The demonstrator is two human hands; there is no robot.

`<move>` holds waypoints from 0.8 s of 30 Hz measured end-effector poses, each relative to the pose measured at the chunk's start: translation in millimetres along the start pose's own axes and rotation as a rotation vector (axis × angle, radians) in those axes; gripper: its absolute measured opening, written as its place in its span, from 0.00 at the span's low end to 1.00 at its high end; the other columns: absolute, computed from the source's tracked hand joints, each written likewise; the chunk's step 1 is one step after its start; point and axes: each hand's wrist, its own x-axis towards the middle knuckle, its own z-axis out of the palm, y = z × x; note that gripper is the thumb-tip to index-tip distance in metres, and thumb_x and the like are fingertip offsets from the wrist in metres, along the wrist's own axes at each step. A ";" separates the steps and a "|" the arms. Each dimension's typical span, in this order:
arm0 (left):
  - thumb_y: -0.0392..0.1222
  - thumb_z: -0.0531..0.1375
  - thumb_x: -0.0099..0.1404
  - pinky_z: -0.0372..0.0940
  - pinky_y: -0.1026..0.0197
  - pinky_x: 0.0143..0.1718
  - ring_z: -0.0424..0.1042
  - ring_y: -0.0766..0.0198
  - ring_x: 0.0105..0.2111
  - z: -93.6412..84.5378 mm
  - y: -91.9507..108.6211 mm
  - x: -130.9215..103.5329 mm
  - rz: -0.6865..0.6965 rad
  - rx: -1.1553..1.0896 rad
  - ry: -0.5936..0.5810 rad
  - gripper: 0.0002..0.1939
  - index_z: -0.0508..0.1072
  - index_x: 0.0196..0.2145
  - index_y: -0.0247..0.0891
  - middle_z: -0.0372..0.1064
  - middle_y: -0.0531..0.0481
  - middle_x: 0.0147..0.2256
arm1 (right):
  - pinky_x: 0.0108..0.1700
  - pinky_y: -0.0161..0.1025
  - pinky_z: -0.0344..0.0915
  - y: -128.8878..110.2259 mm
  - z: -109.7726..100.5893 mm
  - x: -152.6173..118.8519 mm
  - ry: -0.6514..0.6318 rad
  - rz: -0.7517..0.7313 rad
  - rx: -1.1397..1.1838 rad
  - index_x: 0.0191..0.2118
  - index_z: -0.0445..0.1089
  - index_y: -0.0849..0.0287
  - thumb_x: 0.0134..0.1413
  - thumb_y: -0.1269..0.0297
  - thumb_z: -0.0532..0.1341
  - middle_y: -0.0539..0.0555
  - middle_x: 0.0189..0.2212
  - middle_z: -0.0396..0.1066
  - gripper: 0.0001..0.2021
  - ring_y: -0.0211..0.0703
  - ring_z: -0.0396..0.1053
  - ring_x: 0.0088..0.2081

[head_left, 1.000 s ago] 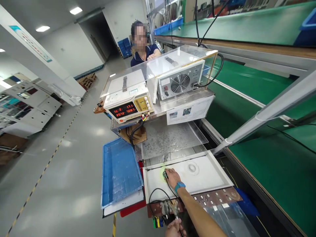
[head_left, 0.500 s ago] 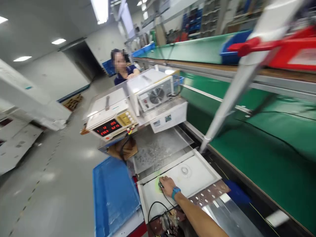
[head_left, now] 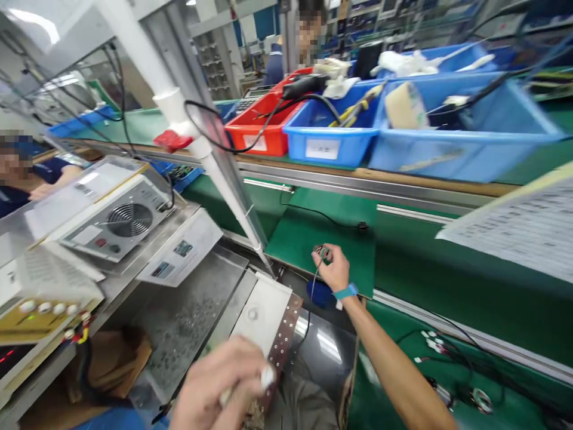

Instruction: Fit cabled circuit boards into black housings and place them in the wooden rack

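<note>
Cable point(head_left: 312, 289) is trailing from the small dark part point(head_left: 319, 248) that we are holding in our right hand point(head_left: 333, 266), above the green panel point(head_left: 290, 230). Our right thumb and fingers are closing around the part with only a little spread, and it is sitting at their tips, well forward of the palm; its far side is peeking out beyond them. As for progress, we are already carrying the part apart from the white tray point(head_left: 271, 301), with our grip supporting it; how much is remaining, the picture is not telling us.

Nearer to us, our left hand point(head_left: 224, 382) is pinching a small white piece point(head_left: 267, 376) at its fingertips, with hardly any gap showing (motion is blurring it, so we are not making out what it is). Just beyond that hand, the brown perforated strip point(head_left: 286, 328) is running along the tray. Farther out, a black plug point(head_left: 362, 226) is lying on the green panel, and the red bin point(head_left: 258, 132) and the blue bin point(head_left: 331, 140) are standing on the shelf above. At far left, a co-worker point(head_left: 54, 173) is leaning behind the fan-backed unit point(head_left: 129, 221).
</note>
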 end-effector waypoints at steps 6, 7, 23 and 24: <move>0.36 0.45 0.74 0.69 0.48 0.52 0.73 0.52 0.47 -8.8 86.8 221.4 0.620 0.944 0.002 0.20 0.76 0.47 0.33 0.71 0.39 0.45 | 0.40 0.42 0.66 71.7 -63.8 84.7 0.214 0.442 -0.157 0.45 0.68 0.63 0.56 0.56 0.63 0.60 0.34 0.74 0.16 0.53 0.72 0.38; 0.32 0.45 0.72 0.67 0.45 0.55 0.71 0.49 0.52 -1.1 80.8 248.7 0.618 0.994 0.047 0.19 0.73 0.51 0.30 0.69 0.36 0.50 | 0.40 0.43 0.66 78.4 -65.0 91.6 0.203 0.474 -0.174 0.44 0.69 0.64 0.56 0.58 0.63 0.62 0.34 0.74 0.16 0.54 0.73 0.39; 0.48 0.51 0.71 0.72 0.52 0.44 0.78 0.52 0.40 94.4 -174.1 85.1 0.052 0.395 0.172 0.16 0.75 0.39 0.39 0.79 0.42 0.39 | 0.38 0.37 0.65 116.0 -180.5 -59.9 -0.768 0.277 -0.471 0.32 0.75 0.58 0.53 0.59 0.70 0.52 0.28 0.75 0.09 0.42 0.72 0.32; 0.49 0.51 0.71 0.72 0.52 0.44 0.78 0.52 0.40 99.6 -182.0 70.9 0.009 0.362 0.177 0.17 0.76 0.39 0.39 0.79 0.42 0.39 | 0.38 0.37 0.65 110.1 -178.8 -94.9 -0.826 0.284 -0.475 0.38 0.76 0.57 0.48 0.59 0.73 0.54 0.33 0.77 0.12 0.44 0.74 0.36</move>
